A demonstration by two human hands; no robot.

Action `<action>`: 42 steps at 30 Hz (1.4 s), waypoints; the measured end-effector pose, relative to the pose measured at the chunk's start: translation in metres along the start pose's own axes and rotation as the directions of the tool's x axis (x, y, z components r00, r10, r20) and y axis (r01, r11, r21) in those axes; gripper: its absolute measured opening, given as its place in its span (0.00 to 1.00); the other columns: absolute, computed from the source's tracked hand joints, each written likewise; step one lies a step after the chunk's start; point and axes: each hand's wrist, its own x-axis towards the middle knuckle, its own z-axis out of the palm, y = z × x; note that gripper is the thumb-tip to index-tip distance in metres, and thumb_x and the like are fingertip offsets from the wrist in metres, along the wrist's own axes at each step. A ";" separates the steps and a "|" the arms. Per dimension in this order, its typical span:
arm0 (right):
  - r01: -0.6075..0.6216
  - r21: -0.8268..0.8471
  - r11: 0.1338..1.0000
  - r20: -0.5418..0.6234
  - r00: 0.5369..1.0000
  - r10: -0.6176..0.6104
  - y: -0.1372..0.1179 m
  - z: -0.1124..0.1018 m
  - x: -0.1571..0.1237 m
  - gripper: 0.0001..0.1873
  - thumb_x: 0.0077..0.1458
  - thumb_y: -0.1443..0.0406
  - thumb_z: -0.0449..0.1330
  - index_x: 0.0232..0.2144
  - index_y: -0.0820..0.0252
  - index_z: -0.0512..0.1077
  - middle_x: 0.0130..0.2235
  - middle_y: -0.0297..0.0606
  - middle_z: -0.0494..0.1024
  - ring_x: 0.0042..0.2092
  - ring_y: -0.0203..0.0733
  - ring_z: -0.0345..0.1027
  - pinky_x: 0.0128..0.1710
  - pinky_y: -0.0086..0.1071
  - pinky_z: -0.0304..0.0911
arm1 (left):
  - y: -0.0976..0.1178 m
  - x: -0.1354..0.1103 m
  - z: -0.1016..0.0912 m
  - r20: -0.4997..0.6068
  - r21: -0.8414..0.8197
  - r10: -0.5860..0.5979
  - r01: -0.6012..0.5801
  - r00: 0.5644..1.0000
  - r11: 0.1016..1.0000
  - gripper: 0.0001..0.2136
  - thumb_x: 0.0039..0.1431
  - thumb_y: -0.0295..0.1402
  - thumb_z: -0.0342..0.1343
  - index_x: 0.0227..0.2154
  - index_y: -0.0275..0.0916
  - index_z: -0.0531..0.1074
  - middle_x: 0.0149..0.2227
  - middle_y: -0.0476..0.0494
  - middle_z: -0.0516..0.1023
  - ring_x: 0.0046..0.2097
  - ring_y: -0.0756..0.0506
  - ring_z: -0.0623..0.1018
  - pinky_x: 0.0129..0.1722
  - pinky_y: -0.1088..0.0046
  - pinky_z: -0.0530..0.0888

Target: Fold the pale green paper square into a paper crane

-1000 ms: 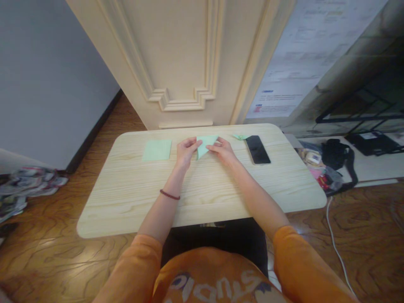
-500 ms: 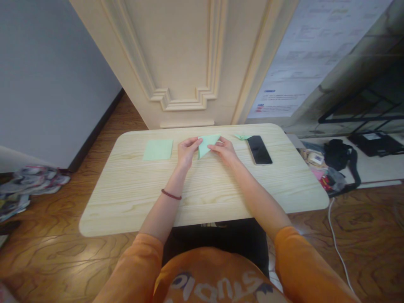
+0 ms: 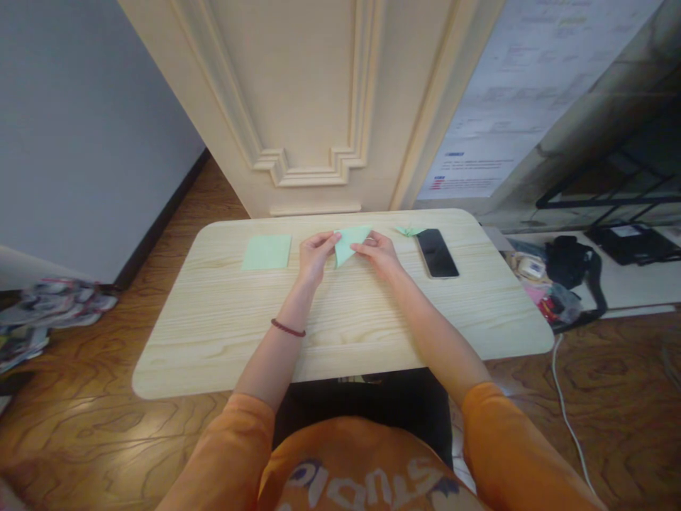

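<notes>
A light green folded paper [image 3: 349, 242], roughly triangular with a point hanging toward me, is held between both hands just above the table. My left hand [image 3: 316, 256] pinches its left edge, thumb on top. My right hand [image 3: 380, 253] grips the right side, its thumb lying on the paper's face and its other fingers partly hidden behind. To the left lies a flat square stack of green paper [image 3: 267, 253]. A small folded green paper figure [image 3: 408, 231] rests beyond my right hand, beside the phone.
A black-screened phone [image 3: 438, 253] lies at the right of the pale wooden table [image 3: 223, 319]. A cream panelled surface [image 3: 308, 92] rises behind the far edge. Right of the table, a low shelf [image 3: 633, 284] carries bags and small items; a white cable [image 3: 567, 411] runs along the floor.
Almost nothing differs. Both hands keep their grip on the folded paper, whose lower point has shifted very slightly.
</notes>
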 end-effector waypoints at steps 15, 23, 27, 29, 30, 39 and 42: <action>-0.001 -0.034 0.999 0.012 1.000 0.001 0.003 -0.004 0.002 0.21 0.26 0.62 0.76 0.27 0.58 0.75 0.28 0.32 0.80 0.32 0.38 0.72 0.40 0.33 0.67 | -0.002 0.000 -0.001 0.005 -0.051 -0.064 0.064 0.998 0.997 0.21 0.24 0.42 0.76 0.24 0.37 0.78 0.29 0.46 0.81 0.33 0.48 0.78 0.39 0.70 0.75; -0.045 -0.025 0.999 -0.006 0.999 0.045 0.000 -0.001 0.002 0.21 0.24 0.62 0.77 0.25 0.60 0.76 0.27 0.33 0.80 0.31 0.36 0.72 0.38 0.31 0.67 | -0.008 0.000 0.001 -0.109 0.003 0.027 -0.027 0.994 1.000 0.19 0.30 0.42 0.74 0.25 0.36 0.78 0.31 0.44 0.81 0.37 0.45 0.80 0.42 0.68 0.75; -0.074 0.034 0.997 0.000 0.997 0.074 -0.001 0.000 0.002 0.23 0.23 0.63 0.77 0.28 0.60 0.78 0.29 0.35 0.82 0.33 0.37 0.74 0.41 0.31 0.69 | -0.011 0.001 0.001 -0.168 0.017 0.076 -0.074 0.983 0.997 0.18 0.33 0.42 0.73 0.26 0.37 0.78 0.32 0.43 0.82 0.39 0.44 0.80 0.41 0.67 0.76; -0.088 0.056 0.995 0.003 0.996 0.088 0.000 0.000 0.003 0.24 0.23 0.63 0.77 0.29 0.59 0.78 0.31 0.36 0.82 0.35 0.38 0.75 0.42 0.32 0.70 | -0.012 0.001 0.001 -0.179 0.027 0.101 -0.098 0.979 0.995 0.17 0.35 0.42 0.72 0.27 0.37 0.78 0.32 0.43 0.82 0.40 0.43 0.80 0.41 0.67 0.76; -0.093 0.063 0.994 0.003 0.996 0.093 0.001 0.000 0.003 0.24 0.24 0.63 0.77 0.29 0.59 0.78 0.31 0.36 0.83 0.35 0.38 0.75 0.43 0.33 0.70 | -0.012 0.001 0.001 -0.183 0.032 0.112 -0.108 0.977 0.994 0.16 0.36 0.42 0.72 0.27 0.37 0.78 0.32 0.43 0.82 0.40 0.43 0.80 0.41 0.67 0.76; -0.100 0.083 0.992 0.053 0.994 0.095 -0.003 0.000 -0.001 0.19 0.28 0.62 0.76 0.26 0.59 0.77 0.33 0.35 0.82 0.39 0.39 0.75 0.47 0.34 0.71 | -0.012 0.001 0.001 -0.218 0.019 0.111 -0.109 0.970 0.994 0.16 0.34 0.40 0.72 0.26 0.37 0.79 0.31 0.44 0.82 0.37 0.46 0.80 0.40 0.69 0.76; -0.091 0.087 0.992 0.039 0.995 0.088 -0.003 0.001 -0.001 0.19 0.27 0.60 0.76 0.25 0.58 0.77 0.32 0.34 0.82 0.39 0.39 0.75 0.45 0.34 0.71 | -0.013 0.000 0.001 -0.203 0.015 0.097 -0.096 0.974 0.995 0.16 0.34 0.39 0.72 0.26 0.36 0.79 0.31 0.44 0.82 0.36 0.46 0.80 0.39 0.69 0.75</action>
